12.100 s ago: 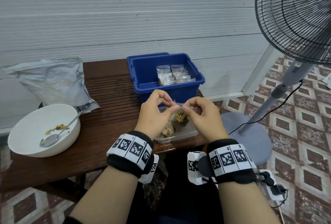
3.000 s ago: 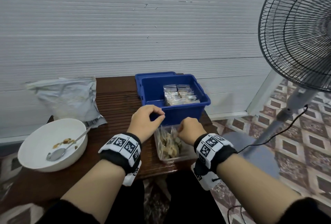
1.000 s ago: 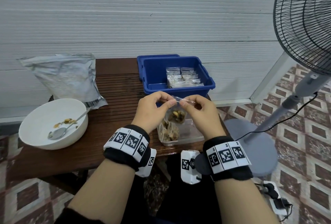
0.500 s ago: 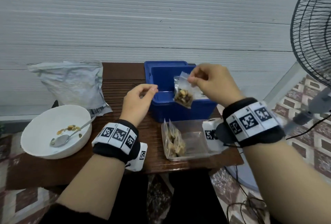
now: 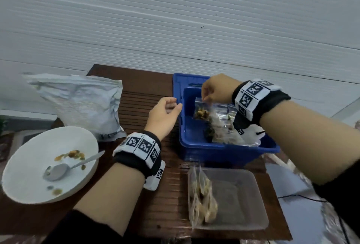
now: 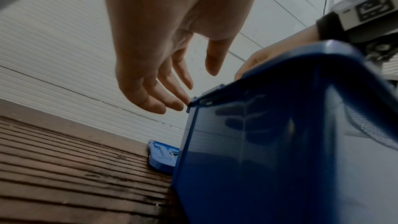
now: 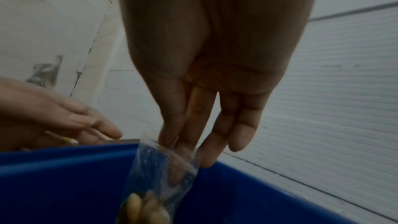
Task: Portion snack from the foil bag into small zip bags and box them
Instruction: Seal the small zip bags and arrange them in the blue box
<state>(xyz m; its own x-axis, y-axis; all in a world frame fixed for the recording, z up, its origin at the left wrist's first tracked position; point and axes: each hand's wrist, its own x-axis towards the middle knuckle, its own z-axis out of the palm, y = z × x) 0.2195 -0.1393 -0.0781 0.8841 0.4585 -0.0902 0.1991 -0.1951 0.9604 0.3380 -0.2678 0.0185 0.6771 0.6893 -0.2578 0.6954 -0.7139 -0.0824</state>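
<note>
Change: filled zip bag (image 5: 201, 110) has gone from chest height, 0.5 s ago, down inside blue box (image 5: 224, 146).
R hand (image 5: 215, 91): grip pinched on bag's top edge, bag hanging at 12 o'clock of clear tray (image 5: 251, 201).
L hand (image 5: 164, 114): grip slack, empty, at box's 9 o'clock rim.
Stock: sealed bags (image 5: 224, 128) w/ it in box.
Meaning: 1 more portion nearly boxed; release likely next.
Left: tray bags (image 5: 202, 197), foil bag (image 5: 81, 103) on counter (image 5: 169, 195).

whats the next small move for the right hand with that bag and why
Probably lower and let go. The right hand pinches the top of the filled zip bag, which already hangs inside the blue box beside the packed bags; the left hand holds nothing.
</note>
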